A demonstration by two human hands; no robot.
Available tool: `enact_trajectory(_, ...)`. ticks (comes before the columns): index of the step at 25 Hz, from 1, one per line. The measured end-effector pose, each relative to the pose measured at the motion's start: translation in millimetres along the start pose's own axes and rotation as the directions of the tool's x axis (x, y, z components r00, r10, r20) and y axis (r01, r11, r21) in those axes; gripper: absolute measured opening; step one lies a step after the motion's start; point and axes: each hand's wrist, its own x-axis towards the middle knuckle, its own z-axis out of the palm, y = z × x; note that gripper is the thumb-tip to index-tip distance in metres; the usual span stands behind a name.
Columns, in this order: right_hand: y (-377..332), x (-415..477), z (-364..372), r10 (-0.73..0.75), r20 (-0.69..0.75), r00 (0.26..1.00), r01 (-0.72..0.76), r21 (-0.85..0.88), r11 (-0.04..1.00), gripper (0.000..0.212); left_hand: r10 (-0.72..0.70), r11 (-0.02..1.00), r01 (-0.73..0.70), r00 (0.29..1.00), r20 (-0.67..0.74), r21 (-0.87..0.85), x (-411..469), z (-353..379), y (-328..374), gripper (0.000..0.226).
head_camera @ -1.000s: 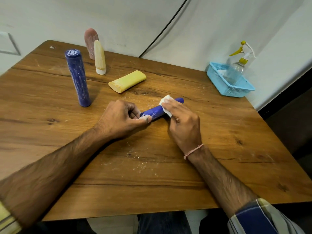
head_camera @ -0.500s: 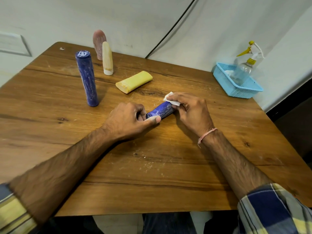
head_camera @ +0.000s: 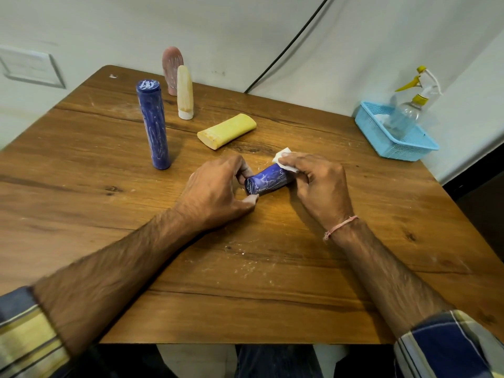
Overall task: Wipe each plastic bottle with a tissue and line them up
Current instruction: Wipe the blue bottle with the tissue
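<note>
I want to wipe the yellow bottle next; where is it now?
The yellow bottle lies on its side in the head view, just beyond the left hand, right of the upright blue bottle.

Blue bottle [head_camera: 268, 179] sideways under tissue [head_camera: 282, 155], tall bottle [head_camera: 154, 126] upright, yellow bottle [head_camera: 227, 130] flat

Blue basket [head_camera: 403, 151] on wooden table [head_camera: 245, 282]

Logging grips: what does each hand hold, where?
Left hand pinches lying blue plastic bottle by its near end; right hand holds white tissue against its far end.
</note>
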Motion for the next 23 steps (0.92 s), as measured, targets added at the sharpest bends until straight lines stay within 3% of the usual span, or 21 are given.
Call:
enact_trajectory(3, -27, -24, 13, -0.218, 0.064, 0.974, 0.219, -0.013, 0.976, 0.038, 0.008, 1.0, -0.008, 1.0, -0.011, 0.007, -1, 0, 2, 0.035)
enact_trajectory(5, -25, -23, 10, -0.278, 0.052, 0.959, 0.279, -0.023, 0.96, 0.036, 0.016, 1.0, -0.016, 1.0, -0.02, 0.005, -2, -1, 3, 0.036)
enact_trajectory(9, -19, -13, 3, -0.104, -0.033, 0.994, 0.101, -0.075, 0.992, 0.033, 0.022, 1.0, -0.023, 1.0, -0.012, -0.004, -2, -1, 4, 0.038)
enact_trajectory(13, -28, -16, 8, -0.21, 0.039, 0.977, 0.211, -0.026, 0.977, 0.03, 0.04, 0.999, -0.04, 0.999, -0.033, 0.001, -3, -2, 5, 0.038)
enact_trajectory(16, -28, -12, 7, -0.117, -0.008, 0.993, 0.116, -0.063, 0.991, 0.031, 0.03, 0.999, -0.031, 0.999, -0.027, -0.015, -4, -2, 5, 0.038)
enact_trajectory(20, -31, -18, 8, -0.19, 0.037, 0.981, 0.191, -0.028, 0.981, 0.031, 0.017, 0.999, -0.018, 0.999, -0.033, -0.036, -3, -1, 3, 0.036)
enact_trajectory(23, -27, -11, 6, -0.077, -0.028, 0.997, 0.075, -0.056, 0.996, 0.033, -0.017, 0.998, 0.016, 0.999, -0.027, -0.069, -1, -1, 2, 0.037)
